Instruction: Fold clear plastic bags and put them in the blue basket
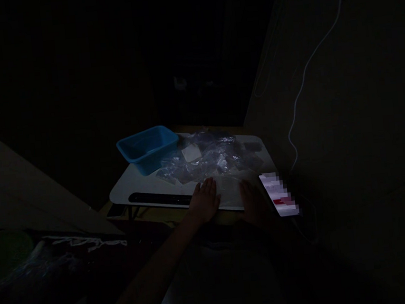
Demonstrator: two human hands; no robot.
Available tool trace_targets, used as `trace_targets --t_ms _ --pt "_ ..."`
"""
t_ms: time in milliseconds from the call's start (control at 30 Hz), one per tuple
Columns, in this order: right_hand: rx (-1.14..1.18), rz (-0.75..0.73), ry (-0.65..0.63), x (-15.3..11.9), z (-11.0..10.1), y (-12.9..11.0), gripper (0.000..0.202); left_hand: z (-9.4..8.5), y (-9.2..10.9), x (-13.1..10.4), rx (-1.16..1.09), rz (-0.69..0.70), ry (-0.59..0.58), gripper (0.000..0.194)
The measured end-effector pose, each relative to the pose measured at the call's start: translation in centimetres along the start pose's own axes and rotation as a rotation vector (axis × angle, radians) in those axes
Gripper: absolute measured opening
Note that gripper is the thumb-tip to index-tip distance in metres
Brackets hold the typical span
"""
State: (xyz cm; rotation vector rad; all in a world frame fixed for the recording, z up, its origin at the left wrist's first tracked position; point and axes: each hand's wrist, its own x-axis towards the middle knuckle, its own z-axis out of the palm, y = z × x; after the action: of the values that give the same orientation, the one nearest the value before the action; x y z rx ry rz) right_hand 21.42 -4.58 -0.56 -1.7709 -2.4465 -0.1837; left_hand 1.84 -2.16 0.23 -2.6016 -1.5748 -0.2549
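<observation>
My left hand (204,201) lies flat at the front edge of a small white table (122,191), fingers stretched forward. To its right, my right hand (252,199) rests at the same edge, dark and poorly lit, with its fingers extended. A clear, flat plastic piece (229,187) lies between the two hands. Beyond them spreads a heap of crumpled clear plastic bags (213,155), with a pale square item (191,152) on top. Neither hand appears to grip anything.
A blue basin (148,150) stands at the table's back left. A lit phone (280,194) is beside the right edge, near a white cable (303,82) along the wall. The table has a black slot (159,199) at its front. A green round object (7,252) sits lower left.
</observation>
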Motion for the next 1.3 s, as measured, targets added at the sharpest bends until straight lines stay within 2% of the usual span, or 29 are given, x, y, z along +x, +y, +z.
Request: trace_targets --t_ms 133,267,367,600,700,833,933,1100,1200,1300 --pt "0.002 0.006 0.004 0.2 -0.6 -0.6 0.086 -0.1 0.0 0.0 -0.005 -0.002 -0.001 0.052" --pt "0.06 -0.131 0.0 1.5 -1.4 -2.3 0.089 0.0 -0.1 -0.1 -0.002 0.005 0.018 0.051" --pt "0.098 -0.19 -0.028 2.3 -1.1 -3.0 0.09 0.3 -0.2 -0.1 0.004 0.01 0.029 0.052" --pt "0.046 -0.101 0.012 1.5 0.4 -0.9 0.089 0.1 0.1 -0.1 -0.006 -0.001 0.002 0.053" --pt "0.026 -0.018 -0.001 0.8 0.0 -0.3 0.088 0.1 0.1 -0.1 -0.003 -0.01 0.001 0.052" --pt "0.014 0.048 -0.085 0.7 -1.2 -0.9 0.093 0.3 -0.1 -0.1 0.02 -0.012 0.007 0.053" --pt "0.02 0.014 -0.122 1.2 -1.7 -1.8 0.097 0.3 -0.2 -0.1 0.032 -0.003 0.006 0.052" --pt "0.076 -0.156 -0.079 2.2 -1.4 -2.8 0.107 0.1 -0.2 0.0 0.038 -0.001 0.005 0.052" --pt "0.1 -0.187 -0.055 2.4 -0.9 -2.8 0.102 0.1 -0.1 0.0 0.035 -0.003 0.008 0.052" --pt "0.091 -0.152 -0.014 2.2 -0.5 -2.4 0.095 0.1 -0.1 -0.1 0.034 -0.001 0.005 0.052"
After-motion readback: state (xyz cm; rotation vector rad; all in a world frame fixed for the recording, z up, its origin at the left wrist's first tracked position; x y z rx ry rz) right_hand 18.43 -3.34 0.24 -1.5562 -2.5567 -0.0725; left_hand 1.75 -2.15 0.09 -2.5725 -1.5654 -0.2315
